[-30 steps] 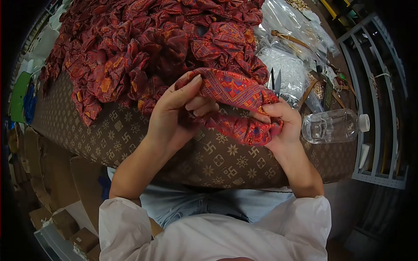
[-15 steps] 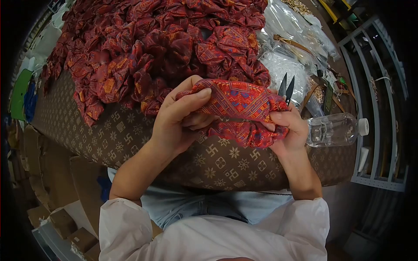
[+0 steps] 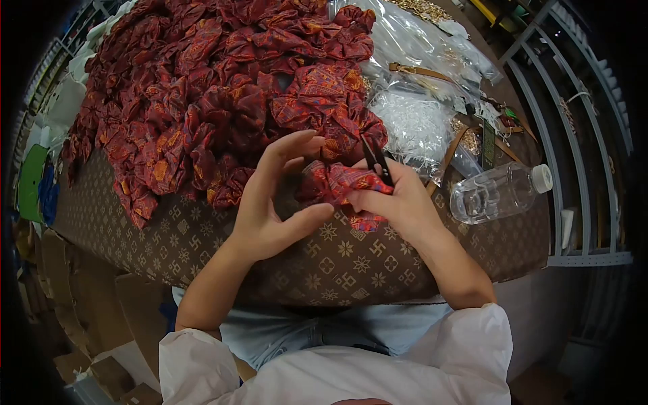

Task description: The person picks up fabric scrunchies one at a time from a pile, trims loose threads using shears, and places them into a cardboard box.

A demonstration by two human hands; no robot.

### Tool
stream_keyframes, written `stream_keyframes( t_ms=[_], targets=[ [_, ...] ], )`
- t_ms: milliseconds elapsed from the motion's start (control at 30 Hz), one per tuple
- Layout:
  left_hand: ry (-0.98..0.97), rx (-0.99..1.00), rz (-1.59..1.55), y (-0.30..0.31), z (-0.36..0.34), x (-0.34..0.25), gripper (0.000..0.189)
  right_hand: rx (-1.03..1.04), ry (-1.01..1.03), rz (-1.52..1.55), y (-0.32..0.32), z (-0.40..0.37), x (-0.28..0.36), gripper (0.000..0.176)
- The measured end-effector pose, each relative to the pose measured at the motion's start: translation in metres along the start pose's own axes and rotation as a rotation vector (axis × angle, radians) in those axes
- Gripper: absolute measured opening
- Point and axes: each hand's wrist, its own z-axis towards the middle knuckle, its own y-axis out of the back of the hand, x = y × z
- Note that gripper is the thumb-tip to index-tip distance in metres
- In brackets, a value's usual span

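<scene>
My right hand (image 3: 408, 206) grips a red patterned fabric scrunchie (image 3: 341, 181), pinched between thumb and fingers. Black thread snips (image 3: 375, 160) are tucked in the same hand, blades pointing up and away from me. To the left of the scrunchie, my left hand (image 3: 266, 209) is open, thumb and fingers spread apart; it appears to hold nothing. The scrunchie looks bunched up, and its right end is hidden by my right hand. Just beyond both hands lies a big heap of similar red scrunchies (image 3: 175, 101).
A brown patterned cloth (image 3: 324, 270) covers the table. On the right lie a clear plastic bottle (image 3: 496, 192), a bag of white stringy material (image 3: 413, 121), clear plastic bags (image 3: 405, 40) and brown straps (image 3: 422, 71). A grey metal rack (image 3: 540, 135) stands beyond the right edge.
My left hand has let go of the scrunchie and opened. Stretched out between both hands before, the scrunchie is now bunched in my right hand, which has moved left. The view has shifted.
</scene>
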Motion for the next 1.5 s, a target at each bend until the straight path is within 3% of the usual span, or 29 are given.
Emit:
stream_keyframes(
  t_ms=[67, 100, 200, 233, 300, 367, 433, 467, 500, 533, 600, 633, 700, 767, 833, 1100, 1500],
  targets=[
    [-0.168, 0.210, 0.392, 0.003, 0.001, 0.002, 0.055, 0.021, 0.029, -0.254, -0.005, 0.000, -0.003, 0.035],
    [-0.124, 0.213, 0.381, -0.003, -0.002, 0.003, 0.055, 0.022, 0.026, -0.243, -0.007, -0.001, -0.005, 0.035],
    [-0.010, 0.270, 0.414, 0.002, -0.001, 0.004, 0.049, -0.142, 0.299, -0.277, -0.005, 0.000, -0.011, 0.040],
    [-0.011, 0.270, 0.416, 0.002, -0.002, 0.003, 0.049, -0.140, 0.300, -0.276, -0.003, 0.000, -0.008, 0.040],
    [0.195, 0.089, 0.260, 0.001, -0.005, 0.002, 0.033, -0.359, 0.222, -0.007, -0.003, 0.000, 0.000, 0.044],
    [0.218, 0.006, 0.211, 0.002, -0.006, 0.007, 0.027, -0.380, 0.221, 0.057, -0.006, -0.003, 0.002, 0.047],
    [0.239, -0.075, 0.161, 0.002, -0.005, 0.007, 0.021, -0.240, 0.240, -0.332, -0.009, -0.007, -0.002, 0.049],
    [0.277, -0.027, 0.106, 0.001, -0.006, 0.006, 0.019, -0.276, 0.459, -0.407, -0.017, 0.002, -0.019, 0.048],
    [0.317, 0.026, 0.049, 0.000, -0.006, 0.005, 0.017, -0.281, 0.457, -0.404, -0.016, 0.002, -0.019, 0.048],
    [0.323, 0.033, 0.048, 0.000, -0.007, 0.004, 0.017, -0.232, 0.324, -0.263, -0.016, 0.001, -0.018, 0.047],
    [0.485, 0.005, -0.366, 0.000, -0.007, 0.002, 0.017, -0.174, 0.089, 0.096, -0.012, -0.001, -0.005, 0.038],
    [0.483, 0.001, -0.368, 0.000, -0.007, 0.004, 0.017, -0.170, 0.089, 0.092, -0.009, -0.001, -0.005, 0.038],
    [0.414, 0.046, -0.556, 0.000, -0.006, 0.006, 0.017, -0.060, 0.141, 0.508, -0.002, 0.002, -0.007, 0.026],
    [0.404, 0.074, -0.603, 0.001, -0.006, 0.000, 0.017, -0.027, 0.138, 0.553, 0.000, 0.000, -0.008, 0.025],
    [0.392, 0.108, -0.654, 0.002, -0.006, -0.004, 0.016, 0.155, 0.173, 0.710, 0.002, -0.002, -0.006, 0.025],
    [0.343, 0.238, -0.498, 0.012, -0.007, 0.003, 0.035, 0.211, 0.168, 0.787, 0.007, -0.003, -0.007, 0.026],
    [0.284, 0.257, -0.430, 0.015, -0.006, 0.004, 0.035, 0.172, 0.136, 0.731, 0.005, -0.002, -0.010, 0.028]
  ],
)
